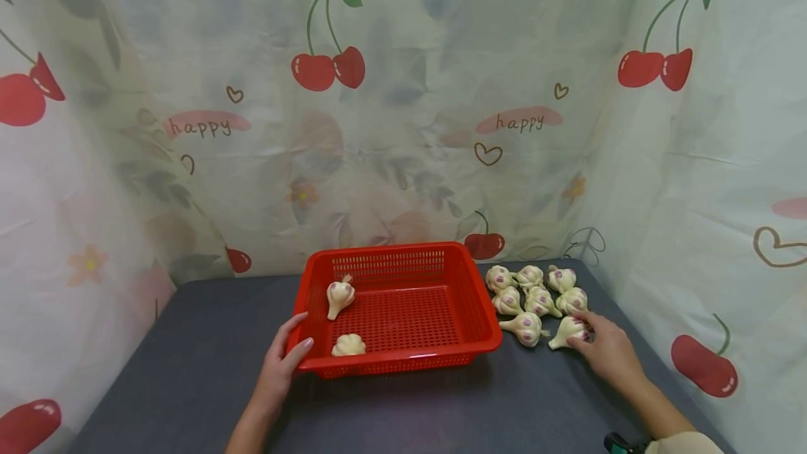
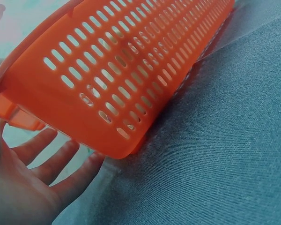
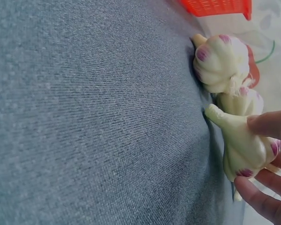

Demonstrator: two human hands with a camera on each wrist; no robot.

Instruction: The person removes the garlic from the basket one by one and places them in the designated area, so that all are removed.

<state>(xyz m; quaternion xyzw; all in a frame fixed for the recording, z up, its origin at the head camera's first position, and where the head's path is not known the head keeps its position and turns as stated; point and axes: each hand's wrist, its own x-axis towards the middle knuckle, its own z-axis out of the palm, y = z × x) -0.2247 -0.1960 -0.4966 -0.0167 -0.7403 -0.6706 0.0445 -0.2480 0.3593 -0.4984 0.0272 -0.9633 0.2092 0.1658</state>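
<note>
My left hand (image 1: pixel 281 357) holds the left end of a red plastic basket (image 1: pixel 410 355), thumb on the rim and other fingers spread along the outer end in the left wrist view. Inside the basket, one garlic bulb (image 1: pixel 340 296) lies near the left wall and another garlic bulb (image 1: pixel 349 345) near the front wall. To the right of the basket, my right hand (image 1: pixel 609 350) pinches a white garlic bulb with purple patches (image 3: pixel 246 146) between thumb and fingers. Its stem points left in the head view, and it appears to be at table level.
Several more garlic bulbs (image 1: pixel 540 300) lie grouped between the basket and the right edge of the dark grey table (image 1: pixel 221 342). A printed curtain (image 1: pixel 403 125) hangs behind and along both sides. A dark band (image 1: pixel 621 443) shows near my right sleeve.
</note>
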